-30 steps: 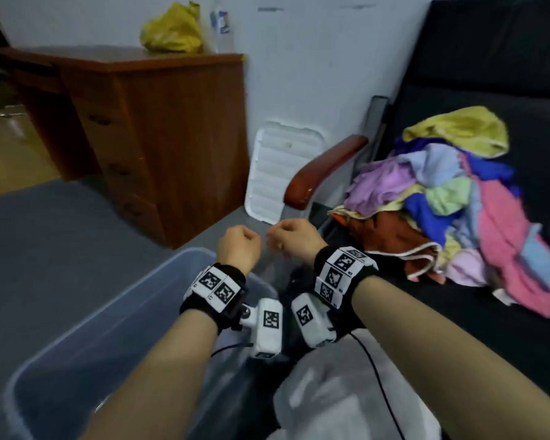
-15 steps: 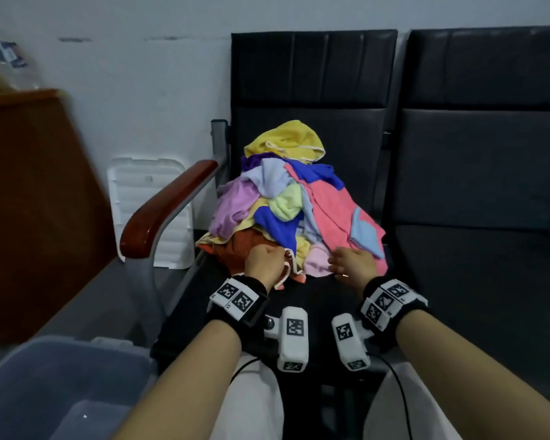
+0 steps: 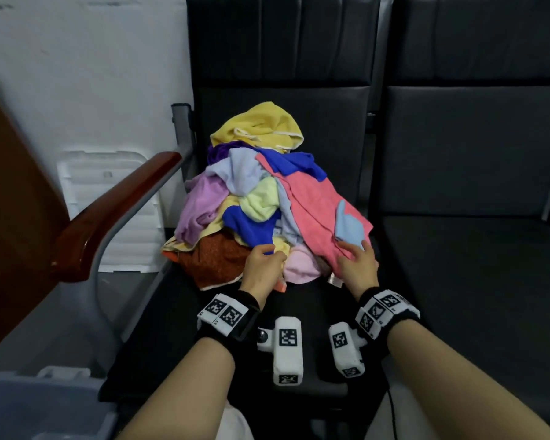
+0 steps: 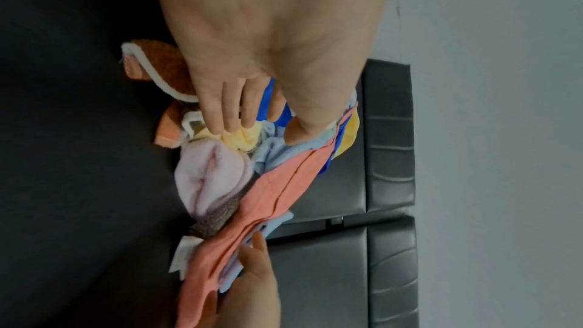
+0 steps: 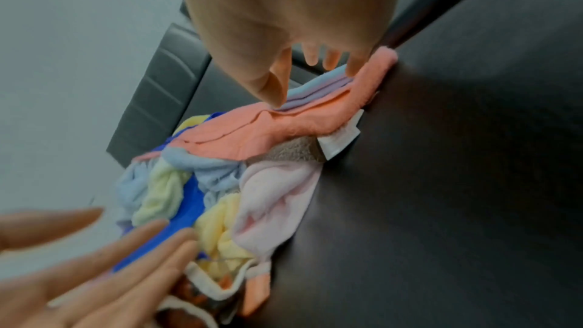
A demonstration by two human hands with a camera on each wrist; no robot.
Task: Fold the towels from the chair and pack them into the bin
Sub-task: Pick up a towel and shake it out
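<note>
A heap of crumpled towels (image 3: 261,198) in yellow, blue, lilac, coral and rust lies on the black chair seat (image 3: 178,312). My left hand (image 3: 267,258) reaches the heap's front with straight fingers; its fingertips (image 4: 227,129) touch a pale yellow towel (image 4: 242,137) beside a pale pink one (image 4: 211,178). My right hand (image 3: 356,258) spreads over the coral towel (image 3: 315,211), its thumb (image 5: 274,96) resting on the coral fold (image 5: 284,129) and the other fingers over a light-blue piece (image 3: 350,227). Neither hand grips anything. A corner of the translucent bin (image 3: 29,404) shows at lower left.
A wooden armrest (image 3: 115,204) on a grey metal leg runs along the chair's left side. A second black seat (image 3: 477,265) adjoins on the right. A white foam panel (image 3: 108,198) leans on the wall, and a brown desk (image 3: 10,201) stands at far left.
The view swung from the bin to the chair. Both hands moved from above the bin to the front of the towel heap, and their curled fingers straightened.
</note>
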